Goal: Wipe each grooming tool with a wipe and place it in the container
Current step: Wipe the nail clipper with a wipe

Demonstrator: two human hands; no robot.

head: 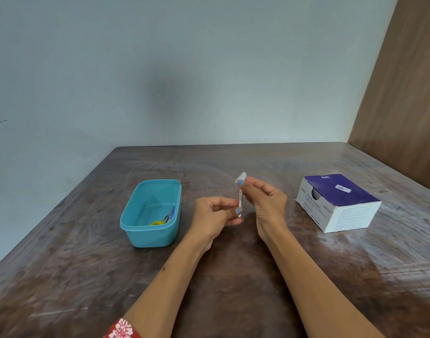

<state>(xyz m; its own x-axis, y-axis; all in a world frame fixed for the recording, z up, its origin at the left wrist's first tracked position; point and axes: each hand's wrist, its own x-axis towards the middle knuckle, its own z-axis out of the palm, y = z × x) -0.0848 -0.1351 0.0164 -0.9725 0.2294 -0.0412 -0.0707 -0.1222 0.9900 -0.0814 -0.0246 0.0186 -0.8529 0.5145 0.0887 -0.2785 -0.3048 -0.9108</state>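
Observation:
My left hand (215,215) pinches the lower end of a slim metal grooming tool (240,200), held upright above the table. My right hand (265,201) pinches a small white wipe (242,178) around the tool's upper end. To the left stands a teal plastic container (136,230). Inside it lie yellow-handled scissors (160,222) and a blue-edged tool, near its right wall.
A purple-and-white box of alcohol swabs (338,203) sits on the right of the dark wooden table (233,276). A pale wall runs behind the table and a brown wooden panel (404,106) rises at the far right.

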